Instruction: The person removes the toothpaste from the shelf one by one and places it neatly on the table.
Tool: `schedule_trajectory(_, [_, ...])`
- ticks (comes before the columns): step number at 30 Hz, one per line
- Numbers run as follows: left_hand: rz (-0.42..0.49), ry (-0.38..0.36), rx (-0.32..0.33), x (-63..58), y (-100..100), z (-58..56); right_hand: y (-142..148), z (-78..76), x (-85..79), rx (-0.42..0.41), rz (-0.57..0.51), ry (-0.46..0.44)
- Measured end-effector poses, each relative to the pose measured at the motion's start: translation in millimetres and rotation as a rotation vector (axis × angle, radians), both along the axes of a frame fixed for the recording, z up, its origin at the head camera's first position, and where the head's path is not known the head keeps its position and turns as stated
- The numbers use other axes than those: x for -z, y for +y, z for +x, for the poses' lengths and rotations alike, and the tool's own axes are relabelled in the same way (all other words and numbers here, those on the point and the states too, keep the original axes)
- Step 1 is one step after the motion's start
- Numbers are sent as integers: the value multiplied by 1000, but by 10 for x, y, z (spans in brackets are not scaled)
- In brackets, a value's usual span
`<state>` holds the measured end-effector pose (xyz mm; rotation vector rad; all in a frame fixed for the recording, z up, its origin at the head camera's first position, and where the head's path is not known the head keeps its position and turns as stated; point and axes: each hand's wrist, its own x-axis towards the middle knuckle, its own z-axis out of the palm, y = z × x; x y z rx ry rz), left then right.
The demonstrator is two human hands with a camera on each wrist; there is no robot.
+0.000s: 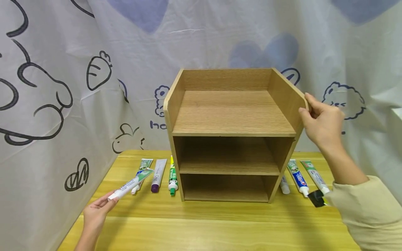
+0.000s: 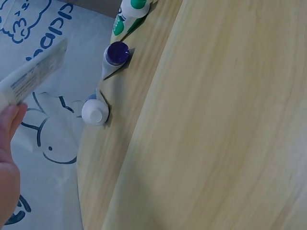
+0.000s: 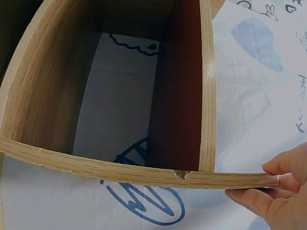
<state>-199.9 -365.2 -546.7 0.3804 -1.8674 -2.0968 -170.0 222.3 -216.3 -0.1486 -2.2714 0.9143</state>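
My left hand [image 1: 95,211] pinches a white toothpaste tube [image 1: 130,184] by its cap end, above the table's left side; its green tail points up and to the right. In the left wrist view the same tube [image 2: 33,72] shows at the left edge. My right hand [image 1: 325,120] grips the top front corner of a wooden shelf unit's right side panel. This shelf unit [image 1: 233,111] has a walled top and two compartments below with nothing visible in them. The right wrist view shows the thumb and fingers of the right hand [image 3: 280,191] on either side of the panel edge.
Left of the unit lie a green-and-white tube [image 1: 145,164], a purple-capped tube [image 1: 159,174] and a green-capped tube [image 1: 173,176]. To its right are a blue tube [image 1: 298,177], a green-and-white tube [image 1: 315,176] and a partly hidden tube [image 1: 284,185]. A patterned curtain [image 1: 201,42] hangs behind.
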Motion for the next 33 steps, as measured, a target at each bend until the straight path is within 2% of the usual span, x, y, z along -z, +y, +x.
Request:
schedule_trajectory(9, [33,17,-187,4,21,-184,5,-9,-1,-3,-5,18])
schedule_trajectory(13, [67,42,-247,31,4,-303,12,-11,-3,-5,-3,16])
schedule_trajectory(17, [64,31,-305,73,-31,-426,-3,-3,-4,-1,2,3])
schedule_trajectory(21, [49,-17,-341,78,-45,-532,-11,-7,2,5,6,13])
schedule_trajectory(26, [79,-19,-365,76,-41,-642,-16,-15,2,5,4,24])
schedule_trajectory(31, [12,3,-393,84,-6,-717,-16,-16,6,7,-9,14])
schedule_trajectory(33, [-43,10,-394,77,17,-719,-13,-16,12,7,-6,12])
